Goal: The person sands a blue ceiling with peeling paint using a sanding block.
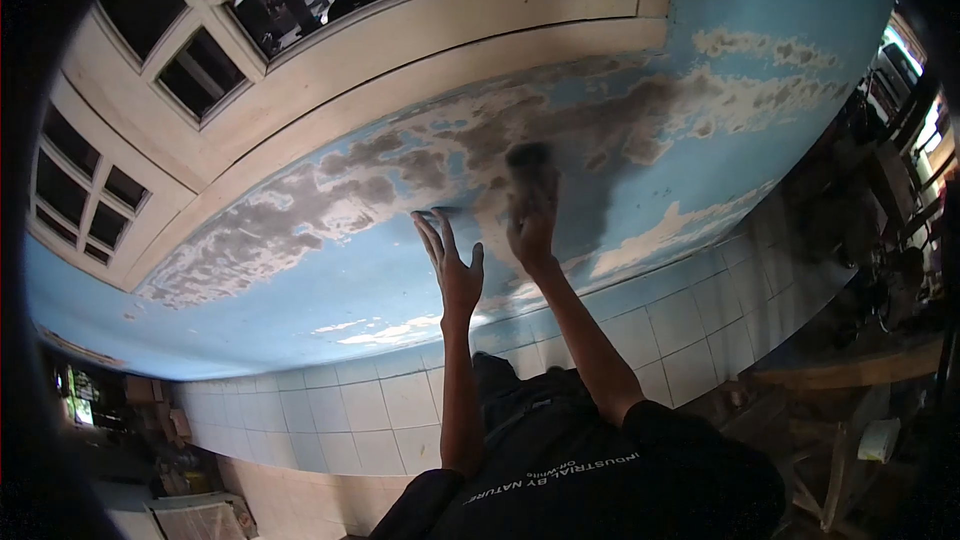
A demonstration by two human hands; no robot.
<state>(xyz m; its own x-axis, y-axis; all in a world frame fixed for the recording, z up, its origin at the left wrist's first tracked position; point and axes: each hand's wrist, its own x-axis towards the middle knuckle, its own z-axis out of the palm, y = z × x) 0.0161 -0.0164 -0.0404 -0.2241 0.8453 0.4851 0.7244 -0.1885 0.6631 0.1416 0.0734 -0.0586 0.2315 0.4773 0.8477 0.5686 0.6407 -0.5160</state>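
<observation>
Wall (370, 275): blue paint, broken by ragged grey-cream patches beneath window frame (570, 36)
Left hand (457, 275): fingers spread apart, below frame
Right hand (535, 217): clamped on blurred dark pad (528, 154), held at patches below frame

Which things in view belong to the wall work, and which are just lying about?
In use:
right hand, holding blurred dark object
left hand, fingers spread
patchy blue wall

Apparently just around:
white object, lower right
wooden bench
</observation>
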